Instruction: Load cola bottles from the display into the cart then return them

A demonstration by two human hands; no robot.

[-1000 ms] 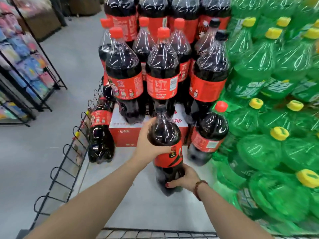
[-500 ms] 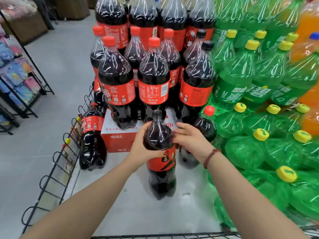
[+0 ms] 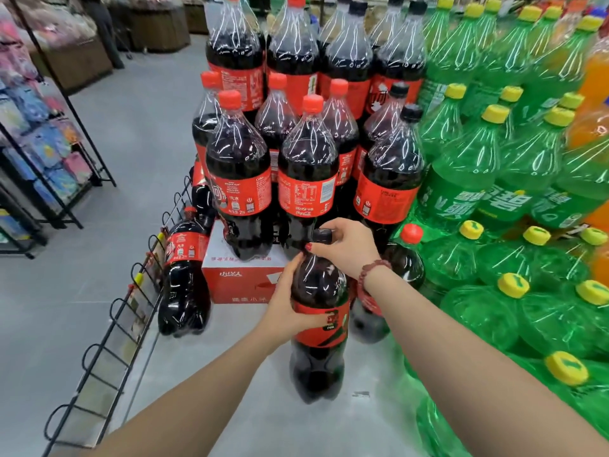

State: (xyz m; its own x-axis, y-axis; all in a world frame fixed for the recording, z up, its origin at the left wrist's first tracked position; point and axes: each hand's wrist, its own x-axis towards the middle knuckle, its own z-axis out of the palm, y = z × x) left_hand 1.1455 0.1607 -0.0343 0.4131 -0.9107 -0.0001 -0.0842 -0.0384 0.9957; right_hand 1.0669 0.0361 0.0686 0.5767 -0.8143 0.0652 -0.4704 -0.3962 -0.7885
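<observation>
1. Head view: the black-capped cola bottle stands upright on the pale display platform, in front of the stacked red-capped cola bottles.
2. The left hand is clenched around the bottle's label band, thumb up the shoulder; a low, wide grasp like this likely carries the weight of a full bottle.
3. The right hand closes over the black cap and neck from above, probably to stop the tall bottle tipping.
4. A red carton props up the front row just behind it.
5. Green soda bottles crowd the right side, leaving only this bare patch for it.
6. No cart is clearly shown; whether the bottle is leaving or coming back, I cannot tell.
</observation>
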